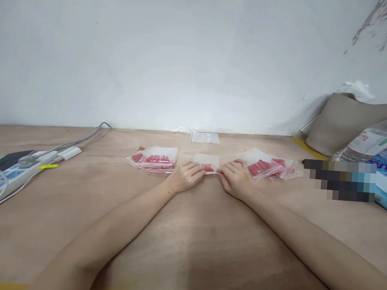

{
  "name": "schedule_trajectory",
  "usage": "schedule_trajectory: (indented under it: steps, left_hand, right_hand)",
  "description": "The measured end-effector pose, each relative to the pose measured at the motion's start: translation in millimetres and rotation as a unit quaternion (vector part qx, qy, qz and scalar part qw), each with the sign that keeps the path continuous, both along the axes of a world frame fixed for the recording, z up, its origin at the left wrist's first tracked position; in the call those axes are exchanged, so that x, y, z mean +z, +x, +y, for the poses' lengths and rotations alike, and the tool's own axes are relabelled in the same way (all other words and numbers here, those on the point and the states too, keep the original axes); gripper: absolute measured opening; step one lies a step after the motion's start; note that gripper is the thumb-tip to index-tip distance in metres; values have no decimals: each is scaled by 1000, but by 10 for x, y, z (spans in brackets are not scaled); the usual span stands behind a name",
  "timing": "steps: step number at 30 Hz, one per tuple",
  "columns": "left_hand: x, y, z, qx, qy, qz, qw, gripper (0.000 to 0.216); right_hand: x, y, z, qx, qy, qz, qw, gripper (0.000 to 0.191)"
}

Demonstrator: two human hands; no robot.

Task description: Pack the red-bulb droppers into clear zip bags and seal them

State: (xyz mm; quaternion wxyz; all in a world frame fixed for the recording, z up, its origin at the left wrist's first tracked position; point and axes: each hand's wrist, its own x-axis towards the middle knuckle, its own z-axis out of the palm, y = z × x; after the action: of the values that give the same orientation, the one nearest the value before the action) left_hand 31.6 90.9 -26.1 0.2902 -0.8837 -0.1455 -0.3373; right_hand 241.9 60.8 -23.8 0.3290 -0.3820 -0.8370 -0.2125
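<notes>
Right between both hands' fingers (196, 169) lies the small bag (206, 162).

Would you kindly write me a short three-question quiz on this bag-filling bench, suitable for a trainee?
1. True or false: both hands grip the small bag lying between them.
2. Which pile of filled bags sits beside the left hand? A) the stacked pile B) the spread pile C) neither
3. What colour are the pieces inside the bags?

Key:
1. True: the left hand and right hand each pinch an end of it.
2. A
3. Red; the empty bag near the wall holds none.
</notes>
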Motion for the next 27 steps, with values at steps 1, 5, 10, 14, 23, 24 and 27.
schedule_trajectory:
  steps: [1,5,10,14,23,24,27]
  left_hand:
    - [0,-22,1,-3,-4,0,1000,12]
    - [-13,-18,18,-12,-48,4,999,14]
    - [-40,89,43,-19,-48,12,999,15]
    - [-42,124,39,-6,-19,31,999,19]
    - [9,92,15,6,33,49,998,19]
    - [21,55,15,7,38,52,998,18]
    - [66,-110,10,-9,62,64,996,15]
  right_hand:
    - [-1,10,5,7,0,-7,1000,20]
    - [-1,15,17,28,3,-35,999,21]
    - [6,-19,11,26,12,-51,998,24]
    - [5,-40,7,27,19,-57,998,26]
    - [2,-44,-8,35,30,-50,998,25]
    - [-1,-28,-5,34,32,-46,998,24]
    - [-9,25,3,28,26,-29,999,22]
